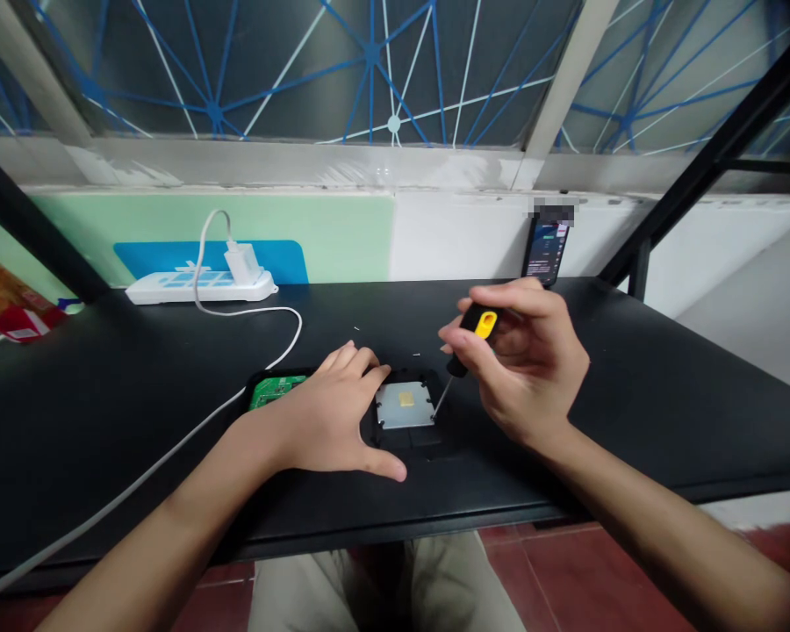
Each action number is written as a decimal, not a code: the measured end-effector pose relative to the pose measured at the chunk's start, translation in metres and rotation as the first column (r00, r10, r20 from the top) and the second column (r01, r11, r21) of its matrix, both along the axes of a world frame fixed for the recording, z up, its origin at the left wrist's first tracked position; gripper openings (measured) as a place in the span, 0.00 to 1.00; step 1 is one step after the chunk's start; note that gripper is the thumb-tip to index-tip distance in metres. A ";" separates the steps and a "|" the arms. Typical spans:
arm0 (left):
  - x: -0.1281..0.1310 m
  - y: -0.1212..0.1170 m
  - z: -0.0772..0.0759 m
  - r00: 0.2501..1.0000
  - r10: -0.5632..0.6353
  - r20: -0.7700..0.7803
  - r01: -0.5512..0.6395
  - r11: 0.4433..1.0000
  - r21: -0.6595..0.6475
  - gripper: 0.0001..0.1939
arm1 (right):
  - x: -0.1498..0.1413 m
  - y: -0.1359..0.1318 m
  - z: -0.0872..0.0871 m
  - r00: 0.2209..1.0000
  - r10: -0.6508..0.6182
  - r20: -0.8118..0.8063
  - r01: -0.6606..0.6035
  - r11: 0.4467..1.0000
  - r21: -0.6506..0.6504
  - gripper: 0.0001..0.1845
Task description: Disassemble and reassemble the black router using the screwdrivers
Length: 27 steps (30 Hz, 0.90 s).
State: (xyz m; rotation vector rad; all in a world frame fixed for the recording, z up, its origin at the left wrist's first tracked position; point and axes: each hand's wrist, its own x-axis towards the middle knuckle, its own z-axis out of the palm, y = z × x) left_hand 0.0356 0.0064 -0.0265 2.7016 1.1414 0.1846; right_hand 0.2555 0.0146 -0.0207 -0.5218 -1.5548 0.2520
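Note:
My right hand (527,360) grips a screwdriver (459,364) with a black and yellow handle. Its thin shaft slants down to the lower right corner of a silver metal plate (395,412), where a small dark screw seems to sit. The plate lies in a flat black device casing (372,430) on the table. Over the middle of the casing, my left hand (335,408) rests with fingers stretched and thumb spread, steadying nothing visible between them. A green circuit board (277,388) shows at the casing's left end, partly hidden by that hand.
A white power strip (201,288) with a plugged-in charger (243,263) stands at the back left. Its white cable (190,439) runs across the black table (632,395). A phone (546,247) leans on the back wall. A red and brown packet (17,303) lies far left.

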 end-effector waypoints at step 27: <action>0.001 -0.001 0.003 1.000 0.016 -0.018 -0.016 1.000 -0.018 0.56 | 0.001 -0.002 0.000 0.974 0.224 0.030 -0.222 0.974 -0.049 0.14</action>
